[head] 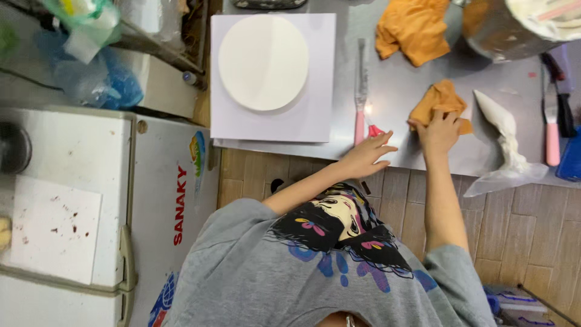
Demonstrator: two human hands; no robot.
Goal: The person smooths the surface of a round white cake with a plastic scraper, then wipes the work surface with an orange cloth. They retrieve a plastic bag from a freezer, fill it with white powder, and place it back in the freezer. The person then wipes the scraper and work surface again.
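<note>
My right hand (439,130) presses down on a small crumpled orange cloth (440,102) on the steel table (399,66), its fingers curled over the cloth's near edge. My left hand (366,154) rests at the table's front edge with fingers spread and nothing in it. Just beyond its fingertips lies a small red piece (375,130). A long palette knife with a pink handle (361,91) lies beside that. A round white cake (263,60) sits on a white square board (315,121) to the left.
A second orange cloth (411,27) and a metal bowl of white cream (508,30) lie at the back. A filled piping bag (502,130), a pink-handled scraper (552,133) and a blue container (572,158) sit at the right. A white chest freezer (78,157) stands at the left.
</note>
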